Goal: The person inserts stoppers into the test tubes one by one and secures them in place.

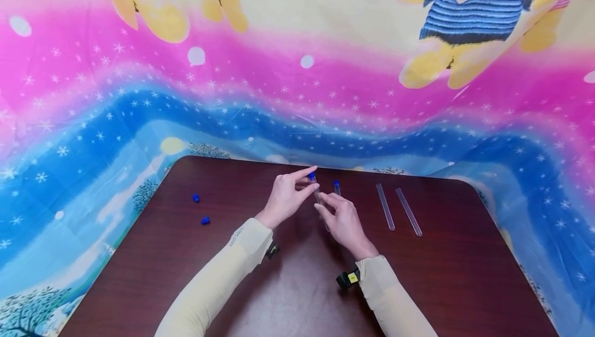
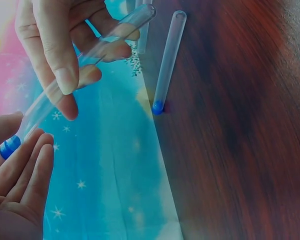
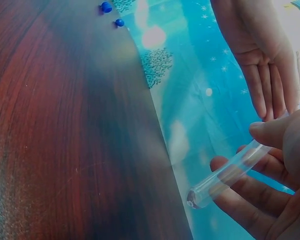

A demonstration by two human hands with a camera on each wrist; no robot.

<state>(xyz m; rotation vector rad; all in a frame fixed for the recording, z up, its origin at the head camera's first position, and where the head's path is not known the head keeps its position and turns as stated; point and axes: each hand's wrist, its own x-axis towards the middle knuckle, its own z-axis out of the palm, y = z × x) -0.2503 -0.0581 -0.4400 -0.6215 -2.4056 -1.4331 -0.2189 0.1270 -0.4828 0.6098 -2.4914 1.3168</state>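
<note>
A clear test tube (image 2: 140,19) with a blue cap (image 2: 10,147) is held slantwise above the far part of the table, its capped end toward the left. My right hand (image 1: 344,218) grips the tube's body between thumb and fingers, and the rounded closed end (image 3: 197,197) sticks out past them. At the other end, my left hand (image 1: 288,195) pinches around the cap, index finger along its top and thumb at its side. Just right of the hands lies another test tube (image 2: 169,60) with a blue cap on it, partly hidden in the head view.
Two tubes without caps, one nearer (image 1: 385,207) and one farther right (image 1: 409,212), lie on the dark wooden table (image 1: 297,295). On the left are two loose blue caps, an upper cap (image 1: 196,198) and a lower cap (image 1: 205,220). A patterned cloth (image 1: 279,109) hangs behind the table.
</note>
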